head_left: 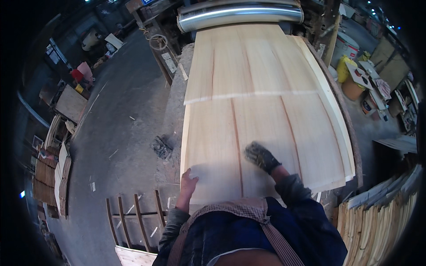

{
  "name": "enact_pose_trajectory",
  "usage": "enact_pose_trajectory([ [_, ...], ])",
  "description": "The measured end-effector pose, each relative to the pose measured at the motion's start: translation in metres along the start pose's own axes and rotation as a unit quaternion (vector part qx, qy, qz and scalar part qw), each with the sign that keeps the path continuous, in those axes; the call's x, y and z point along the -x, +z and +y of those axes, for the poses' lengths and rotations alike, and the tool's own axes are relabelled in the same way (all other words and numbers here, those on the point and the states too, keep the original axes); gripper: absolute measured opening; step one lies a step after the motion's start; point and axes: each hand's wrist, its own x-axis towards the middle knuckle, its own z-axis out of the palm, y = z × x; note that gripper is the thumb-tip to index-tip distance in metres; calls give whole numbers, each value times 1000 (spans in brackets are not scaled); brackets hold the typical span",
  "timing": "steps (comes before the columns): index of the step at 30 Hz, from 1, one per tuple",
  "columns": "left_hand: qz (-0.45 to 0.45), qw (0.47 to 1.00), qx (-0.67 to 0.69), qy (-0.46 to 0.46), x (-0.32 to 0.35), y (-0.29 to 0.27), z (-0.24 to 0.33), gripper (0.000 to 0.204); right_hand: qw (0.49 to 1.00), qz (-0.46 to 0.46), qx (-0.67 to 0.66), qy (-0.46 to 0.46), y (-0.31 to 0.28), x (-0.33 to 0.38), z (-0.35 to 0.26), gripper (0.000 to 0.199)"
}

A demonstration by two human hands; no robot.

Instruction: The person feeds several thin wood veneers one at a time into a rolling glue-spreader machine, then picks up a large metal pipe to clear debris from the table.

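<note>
A pale wood veneer sheet (262, 119) with reddish-brown streaks lies in front of me. Beyond it, another veneer sheet (239, 57) reaches to a shiny metal roller (242, 17); a whitish edge crosses where the two meet. My left hand (188, 184), bare, is at the near sheet's left edge, thumb and forefinger apart. Whether it touches the sheet cannot be made out. Over the middle of the near sheet is my right hand (261, 156), in a dark, dirty work glove. Its fingers look laid out over the wood, slightly blurred, with nothing visible in them.
A crumpled dark glove (162, 146) lies left of the sheets. Slatted bars (137, 217) stand low at the near left. Stacked veneer (377, 217) is at the near right. Beyond are a yellow bag (344, 68) and a bucket (353, 88). A handwheel (158, 42) stands left of the roller.
</note>
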Motion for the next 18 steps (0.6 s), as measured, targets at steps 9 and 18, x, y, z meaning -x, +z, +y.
enact_pose_trajectory([
  [9, -179, 911, 370, -21, 8, -57, 86, 27, 986, 30, -71, 146, 30, 140, 46, 38],
  [18, -146, 884, 445, -2, 16, -99, 147, 23, 967, 196, 85, 137, -9, 211, 42, 36],
])
